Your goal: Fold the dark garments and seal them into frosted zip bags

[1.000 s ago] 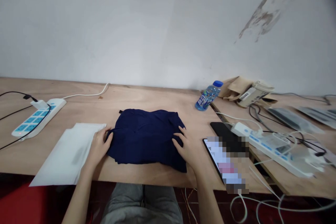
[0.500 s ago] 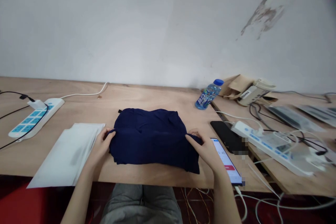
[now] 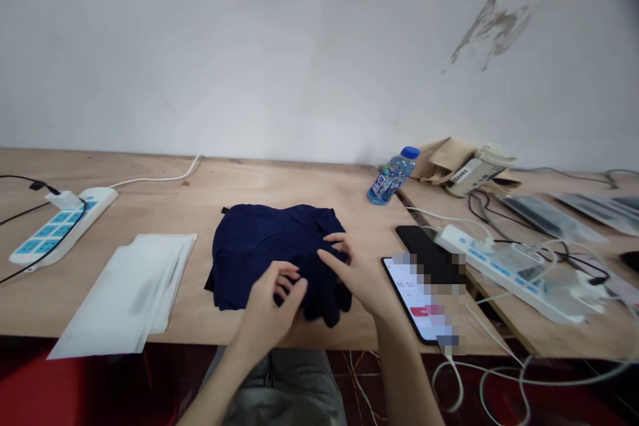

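A dark navy cloth (image 3: 259, 246), its garment kind not plain, lies bunched and folded on the wooden table in front of me. On its front part rests my left hand (image 3: 274, 299), thumb and fingers apart and somewhat curved. Over the cloth's right side is my right hand (image 3: 357, 276), its thumb and forefinger spread, the other fingers partly hidden. Neither hand visibly pinches the fabric. Beneath the hands the right end of the cloth is rumpled and gathered inward.
White flat packets (image 3: 124, 293) lie left of the cloth, with a power strip (image 3: 62, 226) beyond. To the right are a lit phone (image 3: 407, 293), a black phone-like slab (image 3: 424, 249), a blue-capped bottle (image 3: 392, 176), a coffee cup (image 3: 479, 170), another power strip (image 3: 504, 273) and cables.
Both hands have let go of the cloth's side edges. My left hand has moved right to its front middle, my right hand inward. The cloth's right end is now drawn in, narrowing it.
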Motion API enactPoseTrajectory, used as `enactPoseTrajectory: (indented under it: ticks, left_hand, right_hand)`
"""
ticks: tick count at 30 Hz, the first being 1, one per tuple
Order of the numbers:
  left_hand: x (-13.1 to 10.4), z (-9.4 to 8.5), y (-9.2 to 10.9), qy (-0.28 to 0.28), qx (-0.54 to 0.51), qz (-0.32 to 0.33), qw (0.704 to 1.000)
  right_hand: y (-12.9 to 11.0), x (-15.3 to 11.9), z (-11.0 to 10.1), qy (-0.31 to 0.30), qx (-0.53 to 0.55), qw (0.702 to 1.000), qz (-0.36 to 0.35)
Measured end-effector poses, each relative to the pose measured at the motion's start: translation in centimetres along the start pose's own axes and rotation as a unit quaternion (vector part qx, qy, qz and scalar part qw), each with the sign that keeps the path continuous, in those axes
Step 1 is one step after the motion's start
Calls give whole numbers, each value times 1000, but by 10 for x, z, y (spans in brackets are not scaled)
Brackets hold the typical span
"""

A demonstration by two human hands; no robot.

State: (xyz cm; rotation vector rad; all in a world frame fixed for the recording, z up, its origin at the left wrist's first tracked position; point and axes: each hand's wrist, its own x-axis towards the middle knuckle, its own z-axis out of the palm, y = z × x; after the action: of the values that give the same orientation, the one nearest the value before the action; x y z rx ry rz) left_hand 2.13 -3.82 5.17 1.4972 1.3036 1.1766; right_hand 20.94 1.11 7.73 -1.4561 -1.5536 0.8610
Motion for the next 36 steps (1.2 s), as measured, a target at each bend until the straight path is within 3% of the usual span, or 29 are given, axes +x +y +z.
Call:
enactPoseTrajectory:
  ticks: [2,4,9,12,14,17,21,24,26,30,33,36]
  left_hand:
    - [1,19,5,-4,-38,-8,999]
    - [6,25,1,6,-63,-26,998]
    - [22,17,-28,-44,-145,-72,986]
    - [28,15,-41,-20,-161,-76,984]
    - [32,15,-45,3,-176,-92,980]
    - [40,14,-46,6,-193,-116,974]
    - [50,12,-47,-17,-178,-88,980]
    - [50,11,-48,-13,-86,-46,995]
    - [47,9,-46,30,18,-1,999]
    - [37,6,-32,110,198,110,968]
    - [34,13,-17,67,254,126,957]
    - [41,31,-6,-17,299,80,951]
  right_hand:
    - [-8,-5,17,-9,59,998,15]
    - [-11,-11,28,-7,117,992,35]
    - [2,-22,36,-52,277,953,109]
    - [12,-26,41,-83,338,929,124]
    - [14,-30,43,-86,339,930,116]
    - [10,-41,42,-51,268,959,77]
    - [7,-67,47,52,17,998,9]
    - [13,-87,66,27,-102,992,-69]
    - [18,-98,81,-8,-145,984,-106]
    - [23,-108,96,-33,-201,970,-133]
    - [22,-105,91,-6,-194,974,-119]
    - [22,-99,82,53,-187,978,-75]
